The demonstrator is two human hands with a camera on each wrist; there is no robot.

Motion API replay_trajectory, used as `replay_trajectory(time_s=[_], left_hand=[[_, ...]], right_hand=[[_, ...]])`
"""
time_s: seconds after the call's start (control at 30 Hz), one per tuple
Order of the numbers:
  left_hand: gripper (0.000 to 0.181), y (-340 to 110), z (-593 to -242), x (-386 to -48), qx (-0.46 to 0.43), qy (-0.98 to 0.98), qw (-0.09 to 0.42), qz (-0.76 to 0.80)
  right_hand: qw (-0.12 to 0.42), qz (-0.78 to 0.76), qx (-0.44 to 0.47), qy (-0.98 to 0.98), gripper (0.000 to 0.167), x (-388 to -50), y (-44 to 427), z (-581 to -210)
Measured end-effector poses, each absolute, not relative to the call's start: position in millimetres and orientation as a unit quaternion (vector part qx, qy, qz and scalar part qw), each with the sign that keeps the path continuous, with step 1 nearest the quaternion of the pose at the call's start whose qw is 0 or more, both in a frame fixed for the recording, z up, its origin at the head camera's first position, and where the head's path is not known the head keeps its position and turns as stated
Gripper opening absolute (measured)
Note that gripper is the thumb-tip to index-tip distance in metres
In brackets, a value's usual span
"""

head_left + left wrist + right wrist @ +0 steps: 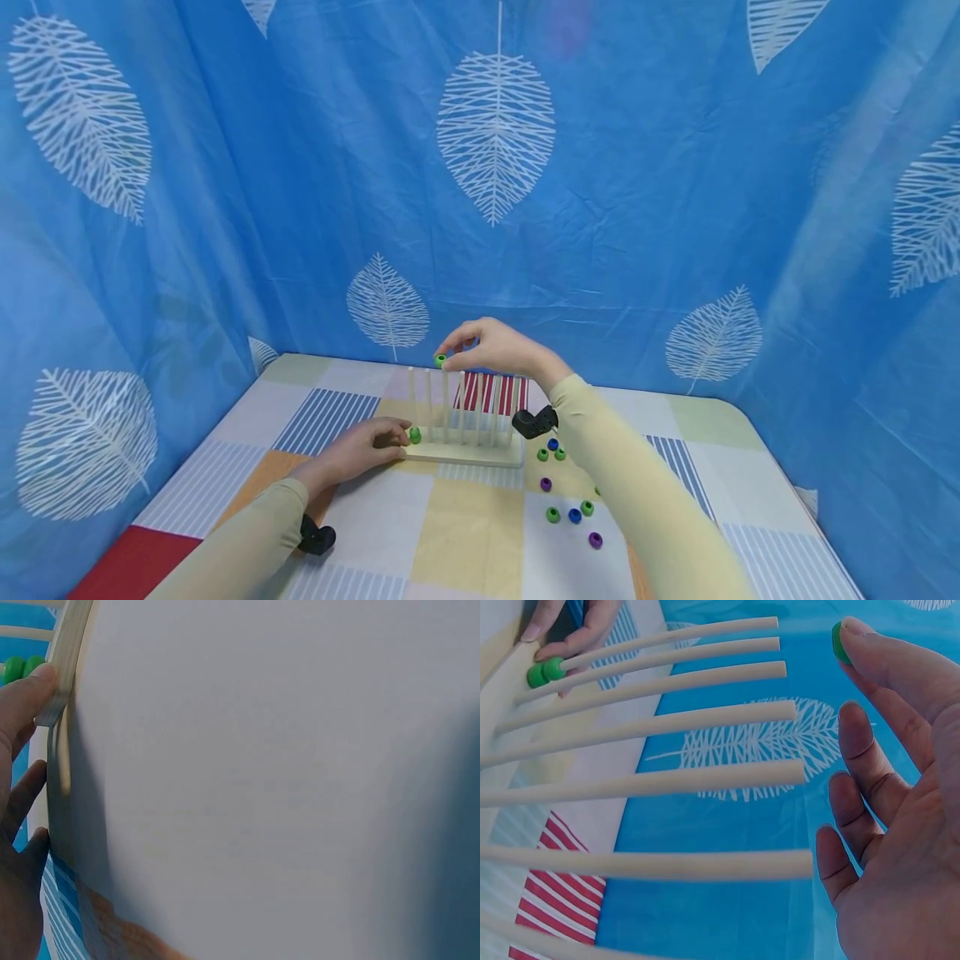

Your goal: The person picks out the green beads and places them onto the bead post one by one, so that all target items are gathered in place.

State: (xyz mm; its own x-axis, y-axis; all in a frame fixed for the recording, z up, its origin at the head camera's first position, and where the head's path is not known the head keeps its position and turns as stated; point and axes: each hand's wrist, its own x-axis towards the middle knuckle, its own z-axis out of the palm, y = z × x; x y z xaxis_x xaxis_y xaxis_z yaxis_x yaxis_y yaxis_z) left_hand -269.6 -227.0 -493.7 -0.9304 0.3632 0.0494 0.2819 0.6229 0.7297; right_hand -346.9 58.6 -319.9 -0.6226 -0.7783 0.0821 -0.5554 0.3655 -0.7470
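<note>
My right hand [495, 346] pinches a green bead [440, 361] between thumb and index finger, just above the peg tops toward the rack's left side. In the right wrist view the other fingers are loosely bent, apart from the pegs. A pale wooden rack [465, 453] with several upright pegs stands on the table. My left hand [366, 448] grips the left end of its base, thumb on the near side. Two green beads [545, 672] sit stacked at the bottom of the leftmost peg, close to the left fingers.
Loose green, blue [575, 516] and purple [596, 540] beads lie on the table right of the rack, partly under the right forearm. A patchwork-patterned cloth [472, 533] covers the table. A blue curtain [600, 208] with white leaf prints hangs behind and at both sides.
</note>
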Motion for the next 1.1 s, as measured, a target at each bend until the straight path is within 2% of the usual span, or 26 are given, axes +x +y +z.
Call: replay_trajectory(time_s=[1.1], left_hand=[[0.004, -227.7, -491.5, -269.7, 0.183, 0.899, 0.053, 0.394]], right_hand=[[0.16, -0.398, -0.391, 0.815, 0.02, -351.4, 16.7, -332.2]])
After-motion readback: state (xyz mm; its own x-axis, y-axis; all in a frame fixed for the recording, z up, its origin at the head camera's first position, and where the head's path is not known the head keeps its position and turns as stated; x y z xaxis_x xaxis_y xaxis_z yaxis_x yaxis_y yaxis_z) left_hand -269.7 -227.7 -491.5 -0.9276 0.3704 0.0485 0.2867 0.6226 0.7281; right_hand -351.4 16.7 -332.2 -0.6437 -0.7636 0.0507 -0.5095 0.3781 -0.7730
